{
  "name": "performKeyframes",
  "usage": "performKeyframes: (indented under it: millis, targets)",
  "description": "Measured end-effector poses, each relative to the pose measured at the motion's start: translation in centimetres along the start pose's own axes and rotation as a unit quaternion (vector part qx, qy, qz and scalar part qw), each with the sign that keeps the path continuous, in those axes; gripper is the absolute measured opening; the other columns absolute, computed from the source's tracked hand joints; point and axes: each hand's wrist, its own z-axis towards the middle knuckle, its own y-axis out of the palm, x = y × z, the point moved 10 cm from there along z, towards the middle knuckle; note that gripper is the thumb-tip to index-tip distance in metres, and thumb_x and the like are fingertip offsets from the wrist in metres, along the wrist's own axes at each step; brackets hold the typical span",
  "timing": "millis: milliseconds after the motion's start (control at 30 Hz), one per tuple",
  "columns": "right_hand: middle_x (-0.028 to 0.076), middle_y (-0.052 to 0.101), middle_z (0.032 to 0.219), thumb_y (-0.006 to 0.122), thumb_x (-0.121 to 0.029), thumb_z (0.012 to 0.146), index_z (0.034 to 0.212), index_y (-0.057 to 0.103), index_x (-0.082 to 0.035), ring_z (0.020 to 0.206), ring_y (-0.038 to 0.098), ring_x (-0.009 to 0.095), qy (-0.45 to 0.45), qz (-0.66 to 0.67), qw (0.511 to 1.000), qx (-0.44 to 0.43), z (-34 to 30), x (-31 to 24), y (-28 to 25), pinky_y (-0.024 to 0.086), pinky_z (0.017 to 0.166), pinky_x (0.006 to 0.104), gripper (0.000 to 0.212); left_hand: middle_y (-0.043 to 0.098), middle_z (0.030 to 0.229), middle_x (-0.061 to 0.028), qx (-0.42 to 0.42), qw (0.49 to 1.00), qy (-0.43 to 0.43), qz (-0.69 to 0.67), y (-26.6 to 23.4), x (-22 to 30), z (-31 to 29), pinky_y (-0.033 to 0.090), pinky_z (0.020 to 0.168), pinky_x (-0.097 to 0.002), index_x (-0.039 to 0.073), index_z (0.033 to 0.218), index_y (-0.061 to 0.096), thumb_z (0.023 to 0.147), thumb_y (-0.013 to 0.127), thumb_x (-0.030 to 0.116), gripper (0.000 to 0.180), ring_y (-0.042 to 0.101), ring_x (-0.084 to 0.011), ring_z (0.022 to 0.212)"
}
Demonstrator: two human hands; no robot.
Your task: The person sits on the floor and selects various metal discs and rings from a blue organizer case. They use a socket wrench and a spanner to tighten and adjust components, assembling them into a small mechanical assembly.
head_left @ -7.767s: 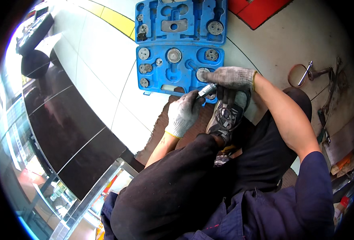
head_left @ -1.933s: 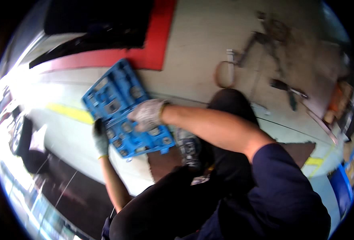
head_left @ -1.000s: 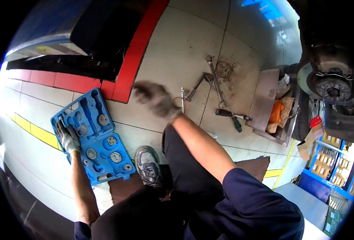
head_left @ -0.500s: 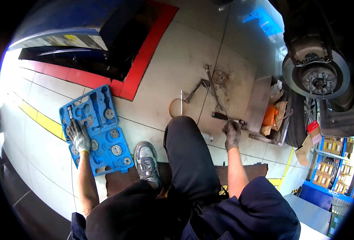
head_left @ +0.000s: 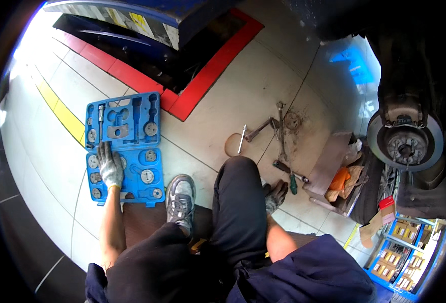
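Note:
My left hand [head_left: 110,167], in a dirty grey-white work glove, lies with fingers stretched over an open blue tool case [head_left: 132,189]. Its fingertips are at the lower end of a metal screw-shaft tool [head_left: 101,120], which sits in a slot of the case. Several round metal adapter discs [head_left: 147,175] rest in other recesses. My right hand [head_left: 275,197], gloved and blackened, is low beside my raised knee, which covers part of it. Its visible fingers are spread. Just beyond them lie a ratchet wrench [head_left: 289,171] and a green-handled screwdriver [head_left: 293,185].
Farther off lie a long wrench [head_left: 282,134], a hammer-like tool [head_left: 261,128] and a slim metal bar [head_left: 242,139]. A metal box [head_left: 329,161] with rags stands at right, below a brake disc [head_left: 405,144]. A red-bordered floor pit [head_left: 198,96] is ahead.
My right hand has drawn back toward my knee from beside the ratchet wrench, leaving the green-handled screwdriver in sight. My left hand stays on the case. The whole view has shifted.

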Motion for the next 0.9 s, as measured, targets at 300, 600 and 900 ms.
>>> performKeyframes:
  millis: [300,600,900]
  targets:
    - [0.024,0.042,0.148,0.056,-0.037,0.095,0.142,0.045,-0.003,0.140,0.036,0.040,0.024,0.022,0.999,-0.039,-1.1,-0.1,-0.1,0.032,0.113,0.0512,0.060,0.043,0.154,-0.0148,0.033,0.999,0.003,0.029,-1.0,-0.1,-0.3,0.033,0.116,-0.0472,0.013,0.147,0.046,0.102,0.044,0.030,0.048,0.037,-0.0369,0.143]
    - [0.024,0.043,0.148,0.056,-0.037,0.095,0.142,0.045,-0.003,0.140,0.037,0.040,0.028,0.024,0.998,-0.051,-1.6,0.1,-0.3,0.033,0.113,0.0514,0.059,0.043,0.154,-0.0143,0.038,0.999,0.015,0.026,-0.9,-0.1,-0.3,0.032,0.116,-0.0475,0.013,0.148,0.046,0.103,0.044,0.030,0.048,0.037,-0.0366,0.144]
    - [0.024,0.043,0.147,0.056,-0.036,0.095,0.142,0.045,-0.003,0.139,0.038,0.039,0.026,0.022,0.998,-0.057,-1.6,0.4,-0.5,0.033,0.112,0.0516,0.058,0.042,0.154,-0.0141,0.035,0.999,0.010,0.029,-0.8,0.0,-0.3,0.032,0.116,-0.0475,0.013,0.148,0.046,0.103,0.043,0.030,0.048,0.036,-0.0364,0.144]
